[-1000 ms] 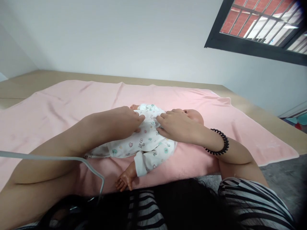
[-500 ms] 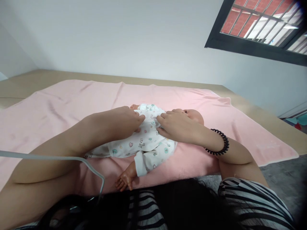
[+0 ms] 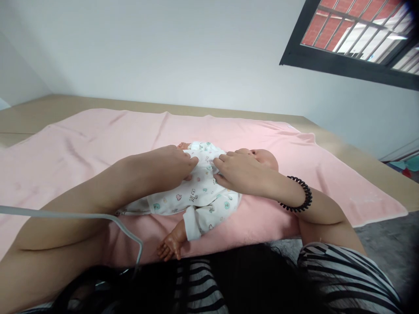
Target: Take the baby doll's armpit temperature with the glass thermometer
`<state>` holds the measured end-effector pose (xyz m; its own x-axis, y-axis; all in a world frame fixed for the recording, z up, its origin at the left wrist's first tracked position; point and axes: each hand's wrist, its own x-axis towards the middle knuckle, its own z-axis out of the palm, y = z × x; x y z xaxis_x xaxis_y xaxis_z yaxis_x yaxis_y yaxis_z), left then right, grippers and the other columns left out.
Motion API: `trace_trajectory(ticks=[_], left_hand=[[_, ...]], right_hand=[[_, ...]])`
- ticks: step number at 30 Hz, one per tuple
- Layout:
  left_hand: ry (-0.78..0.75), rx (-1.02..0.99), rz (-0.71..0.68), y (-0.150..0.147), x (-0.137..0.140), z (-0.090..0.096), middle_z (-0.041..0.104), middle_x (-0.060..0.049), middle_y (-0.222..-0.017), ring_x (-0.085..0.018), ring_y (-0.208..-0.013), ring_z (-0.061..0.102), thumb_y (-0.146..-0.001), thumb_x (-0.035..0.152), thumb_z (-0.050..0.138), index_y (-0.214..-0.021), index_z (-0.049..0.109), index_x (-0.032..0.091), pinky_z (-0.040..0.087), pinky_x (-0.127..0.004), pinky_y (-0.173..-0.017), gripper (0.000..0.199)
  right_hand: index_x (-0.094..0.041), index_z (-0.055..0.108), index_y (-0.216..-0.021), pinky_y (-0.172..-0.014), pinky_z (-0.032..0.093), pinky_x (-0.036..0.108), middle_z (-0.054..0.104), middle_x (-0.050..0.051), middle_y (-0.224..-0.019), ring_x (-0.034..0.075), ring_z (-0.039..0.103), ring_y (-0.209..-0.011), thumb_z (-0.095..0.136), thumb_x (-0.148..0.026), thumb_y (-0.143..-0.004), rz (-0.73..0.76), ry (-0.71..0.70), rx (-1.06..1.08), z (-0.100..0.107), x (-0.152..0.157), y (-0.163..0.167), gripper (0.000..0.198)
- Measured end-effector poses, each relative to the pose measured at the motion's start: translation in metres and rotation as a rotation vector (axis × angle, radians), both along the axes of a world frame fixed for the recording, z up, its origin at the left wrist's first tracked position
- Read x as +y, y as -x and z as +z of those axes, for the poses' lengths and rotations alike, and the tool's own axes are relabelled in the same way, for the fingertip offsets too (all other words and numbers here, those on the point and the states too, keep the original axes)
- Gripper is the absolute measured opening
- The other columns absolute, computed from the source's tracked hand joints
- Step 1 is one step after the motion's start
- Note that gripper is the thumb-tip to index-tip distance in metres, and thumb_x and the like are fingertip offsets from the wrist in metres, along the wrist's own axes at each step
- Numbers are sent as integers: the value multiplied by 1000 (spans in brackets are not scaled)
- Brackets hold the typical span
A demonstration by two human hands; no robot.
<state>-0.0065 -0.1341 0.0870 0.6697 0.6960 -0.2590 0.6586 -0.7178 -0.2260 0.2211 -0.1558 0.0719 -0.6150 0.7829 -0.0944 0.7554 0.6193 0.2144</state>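
A baby doll (image 3: pixel 266 158) lies on its back with its head to the right, dressed in white baby clothes (image 3: pixel 193 198) printed with small animals. My left hand (image 3: pixel 172 168) is on the front of the clothes, its fingers curled on the fabric. Facing it across a short gap, my right hand (image 3: pixel 240 171) is closed on the cloth at the chest and covers part of the doll's head and neck. One doll hand (image 3: pixel 172 244) sticks out of its cuff towards me. The doll's legs are mostly hidden behind my left forearm.
A pink blanket (image 3: pixel 131 131) with wrinkles lies under the doll on a beige surface (image 3: pixel 340 144). A pale cable (image 3: pixel 65 213) crosses in front of my left arm. Behind stands a white wall, with a barred window (image 3: pixel 353 32) at upper right.
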Motion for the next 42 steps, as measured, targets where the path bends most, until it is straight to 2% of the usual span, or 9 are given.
trace_trajectory(ticks=[6, 12, 19, 30, 34, 42], left_hand=[[-27, -40, -15, 0, 0, -3, 75, -8, -87, -17, -66, 62, -105, 10, 53, -99, 72, 14, 43, -32, -73, 21], [-39, 9, 21, -9, -7, 4, 74, -9, -83, -20, -70, 65, -104, 8, 57, -96, 72, 13, 41, -33, -69, 18], [-31, -6, 50, -14, -9, 0, 74, -7, -86, -20, -70, 65, -103, 3, 54, -92, 72, 14, 38, -33, -66, 23], [-66, 38, 47, -19, -17, 1, 77, -9, -91, -21, -76, 69, -103, 0, 54, -92, 70, 13, 45, -36, -77, 23], [-69, 26, 41, -18, -15, -2, 78, -9, -93, -23, -80, 71, -99, 0, 59, -93, 70, 13, 46, -36, -78, 19], [-53, -26, 61, -17, -16, -1, 77, -9, -91, -22, -78, 69, -98, -1, 57, -87, 67, 15, 45, -36, -77, 22]], right_hand=[[-15, 60, -103, -69, 25, 36, 67, 8, -98, 20, 51, -80, 44, -29, -117, 3, -5, -1, -2, 1, 0, 25], [-15, 61, -104, -69, 26, 36, 66, 9, -97, 21, 52, -81, 45, -30, -117, 11, -14, 1, -4, 2, -1, 25], [-15, 60, -102, -69, 25, 36, 65, 9, -96, 21, 49, -78, 46, -29, -116, 17, -27, 9, -6, 2, 0, 24], [-15, 60, -105, -69, 25, 36, 65, 9, -97, 20, 47, -79, 47, -29, -117, 16, -21, -2, -6, 2, 1, 23], [-15, 60, -105, -69, 26, 36, 64, 8, -96, 20, 45, -77, 46, -29, -117, 19, -24, -2, -7, 3, 0, 23], [-15, 60, -104, -69, 25, 36, 63, 7, -95, 19, 43, -76, 46, -28, -116, 9, -15, 3, -6, 2, 2, 22]])
